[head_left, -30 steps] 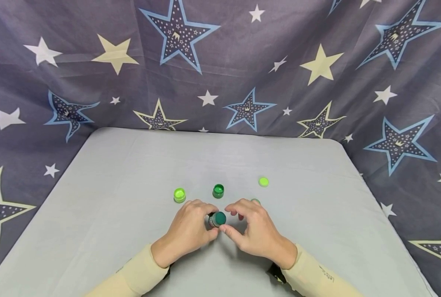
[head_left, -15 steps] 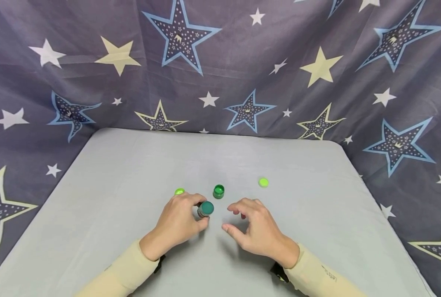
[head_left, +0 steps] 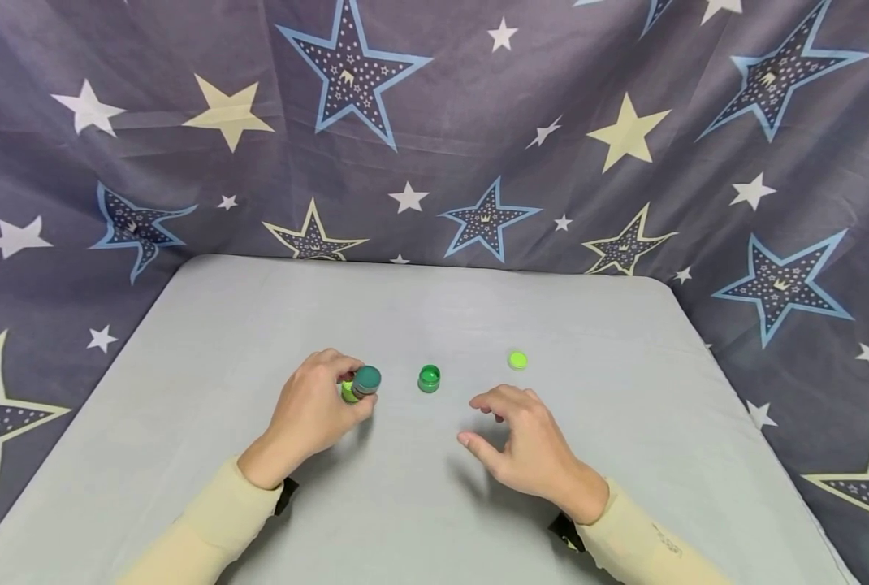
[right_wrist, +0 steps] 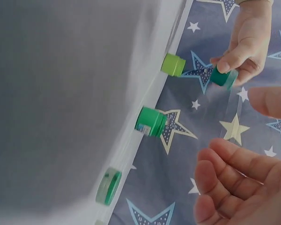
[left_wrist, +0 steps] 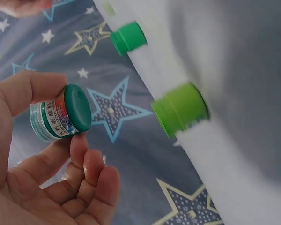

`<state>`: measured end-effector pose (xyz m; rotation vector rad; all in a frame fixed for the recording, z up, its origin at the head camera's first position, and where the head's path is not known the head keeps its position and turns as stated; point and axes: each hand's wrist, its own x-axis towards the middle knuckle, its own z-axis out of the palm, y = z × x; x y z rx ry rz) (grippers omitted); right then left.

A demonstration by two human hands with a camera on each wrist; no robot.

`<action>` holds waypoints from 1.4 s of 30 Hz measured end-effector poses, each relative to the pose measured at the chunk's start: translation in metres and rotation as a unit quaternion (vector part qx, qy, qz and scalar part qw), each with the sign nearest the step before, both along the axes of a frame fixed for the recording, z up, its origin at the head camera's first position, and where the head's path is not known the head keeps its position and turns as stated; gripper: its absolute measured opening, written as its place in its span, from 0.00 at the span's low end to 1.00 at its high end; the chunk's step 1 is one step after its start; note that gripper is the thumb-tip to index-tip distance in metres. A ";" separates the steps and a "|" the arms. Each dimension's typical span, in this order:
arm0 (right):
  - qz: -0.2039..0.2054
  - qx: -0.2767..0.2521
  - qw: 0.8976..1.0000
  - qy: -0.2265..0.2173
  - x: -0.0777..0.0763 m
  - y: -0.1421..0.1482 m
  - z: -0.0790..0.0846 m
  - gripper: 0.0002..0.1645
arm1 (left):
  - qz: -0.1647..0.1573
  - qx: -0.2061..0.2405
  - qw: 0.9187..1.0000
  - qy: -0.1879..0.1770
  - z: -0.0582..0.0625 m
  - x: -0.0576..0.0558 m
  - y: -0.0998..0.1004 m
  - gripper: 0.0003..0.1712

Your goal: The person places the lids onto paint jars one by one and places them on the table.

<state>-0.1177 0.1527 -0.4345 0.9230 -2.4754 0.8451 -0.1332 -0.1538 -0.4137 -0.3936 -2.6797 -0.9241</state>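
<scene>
My left hand (head_left: pixel 306 406) pinches a small dark-green paint jar (head_left: pixel 365 380) between thumb and fingers, above the table. In the left wrist view, this paint jar (left_wrist: pixel 61 115) has a printed label and a clear cap end. Behind it, partly hidden in the head view, stands an open light-green paint jar (head_left: pixel 349 392). An open mid-green paint jar (head_left: pixel 429 379) stands to the right of it. My right hand (head_left: pixel 525 443) hovers with fingers loosely bent and holds nothing. Below it, the right wrist view shows a clear lid with a green disc (right_wrist: pixel 108 186) lying on the table.
A light-green lid (head_left: pixel 518 360) lies beyond my right hand. The table (head_left: pixel 405 496) has a pale grey cover. Dark cloth printed with stars (head_left: pixel 434 130) hangs behind and at both sides.
My left hand has carried the dark-green paint jar left and away from me, towards the light-green jar. My right hand has let go of contact with it and drawn slightly right.
</scene>
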 end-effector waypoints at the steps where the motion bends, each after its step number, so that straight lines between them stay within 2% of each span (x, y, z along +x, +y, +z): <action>1: -0.003 -0.001 1.000 0.001 -0.001 0.002 0.000 0.21 | 0.004 0.000 1.000 -0.003 0.000 -0.002 -0.003 0.15; 9: -0.015 0.000 1.000 0.017 -0.006 0.011 0.000 0.20 | 0.037 -0.007 0.999 -0.023 0.005 -0.015 -0.023 0.15; 19: -0.023 0.007 0.999 0.027 -0.009 0.020 0.000 0.22 | 0.067 -0.038 0.995 -0.057 0.006 -0.032 -0.044 0.17; 26: -0.030 0.008 0.999 0.027 -0.009 0.024 -0.001 0.20 | 0.068 -0.062 0.990 -0.108 -0.002 -0.047 -0.054 0.22; 33: -0.034 0.010 0.999 0.013 -0.008 0.026 -0.002 0.18 | 0.072 -0.091 0.980 -0.164 -0.009 -0.060 -0.065 0.17; 42: -0.036 0.015 0.999 0.007 -0.007 0.026 -0.003 0.18 | 0.068 -0.109 0.972 -0.196 -0.014 -0.064 -0.068 0.16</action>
